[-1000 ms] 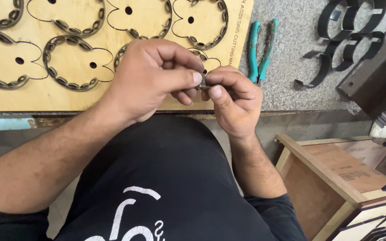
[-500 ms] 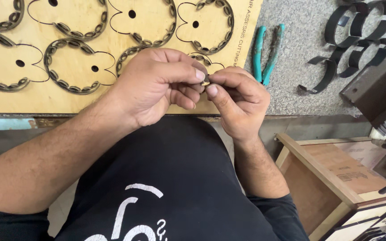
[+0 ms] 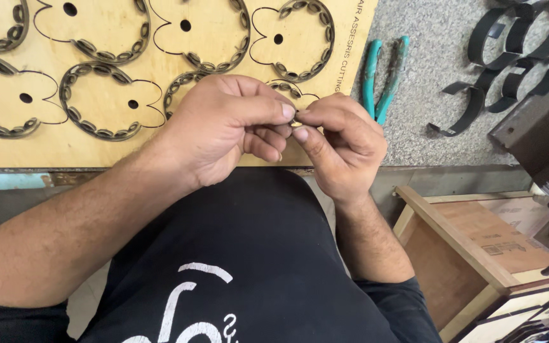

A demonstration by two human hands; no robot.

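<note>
My left hand (image 3: 223,130) and my right hand (image 3: 341,143) meet fingertip to fingertip above the near edge of a plywood die board (image 3: 160,70). Between the thumbs and forefingers they pinch a small dark piece with a yellowish spot (image 3: 295,122); most of it is hidden by the fingers. The board carries several cut outlines lined with curved metal strips (image 3: 96,105). Both hands hover just over the board's lower right part.
Green-handled pliers (image 3: 382,79) lie on the grey speckled surface right of the board. Bent dark metal strips (image 3: 509,63) lie at the far right. A dark block (image 3: 541,127) and an open wooden box (image 3: 471,248) stand at right. My black shirt fills the bottom.
Both hands stayed together and drifted slightly right; the fingers have shifted their grip on the small piece, whose yellowish spot now shows between the fingertips.
</note>
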